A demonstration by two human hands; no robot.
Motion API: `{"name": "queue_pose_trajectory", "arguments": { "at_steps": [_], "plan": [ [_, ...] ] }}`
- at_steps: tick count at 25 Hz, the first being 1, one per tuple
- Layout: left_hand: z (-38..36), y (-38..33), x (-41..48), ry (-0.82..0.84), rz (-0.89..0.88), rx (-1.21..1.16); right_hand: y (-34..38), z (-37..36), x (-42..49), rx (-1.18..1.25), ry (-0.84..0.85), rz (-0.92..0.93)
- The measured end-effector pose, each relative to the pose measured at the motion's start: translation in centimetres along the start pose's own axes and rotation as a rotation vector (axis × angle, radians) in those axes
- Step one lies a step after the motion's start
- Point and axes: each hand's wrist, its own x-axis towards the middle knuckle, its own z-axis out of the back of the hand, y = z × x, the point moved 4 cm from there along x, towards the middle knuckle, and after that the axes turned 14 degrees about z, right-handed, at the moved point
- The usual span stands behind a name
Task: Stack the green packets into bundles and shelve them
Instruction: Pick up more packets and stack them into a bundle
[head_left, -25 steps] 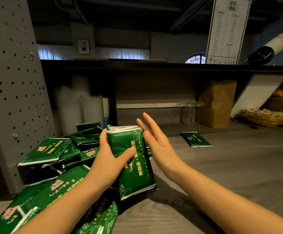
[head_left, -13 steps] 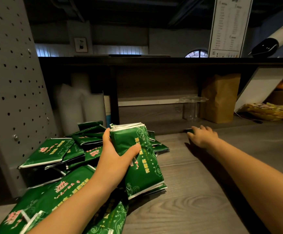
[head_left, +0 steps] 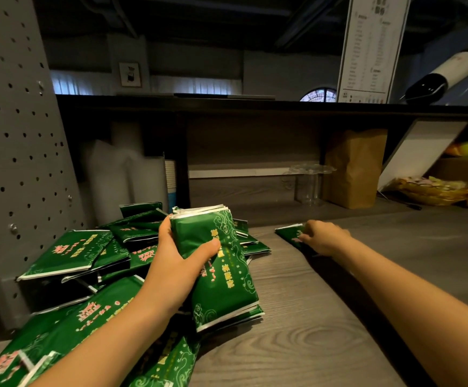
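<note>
Evidently early: left hand point(head_left: 177, 263) wraps 1 bundle point(head_left: 221, 277) on the counter point(head_left: 311, 336), right hand point(head_left: 325, 237) curls its fingers over a stray packet point(head_left: 288, 233) farther right; the loose pile point(head_left: 68, 252) at left awaits, nothing visibly shelved.

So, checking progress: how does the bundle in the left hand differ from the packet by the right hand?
The bundle is many packets thick; the lone packet is single. The bundle stands tilted, gripped by the left hand; the lone packet lies flat on the counter under the right hand. Both are green.
</note>
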Motion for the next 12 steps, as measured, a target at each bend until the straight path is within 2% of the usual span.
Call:
{"name": "queue_pose_trajectory", "arguments": {
  "at_steps": [2,8,12],
  "plan": [
    [-0.1,-0.2,-0.1,0.008,-0.005,-0.018,0.8,0.2,-0.6,0.033,-0.021,0.015],
    [0.2,-0.5,-0.4,-0.001,-0.011,-0.068,3.8,0.7,-2.6,0.186,0.063,0.063],
    [0.4,-0.9,-0.5,-0.005,-0.008,-0.084,5.0,1.6,-3.8,0.354,-0.098,0.189]
  ]
}}
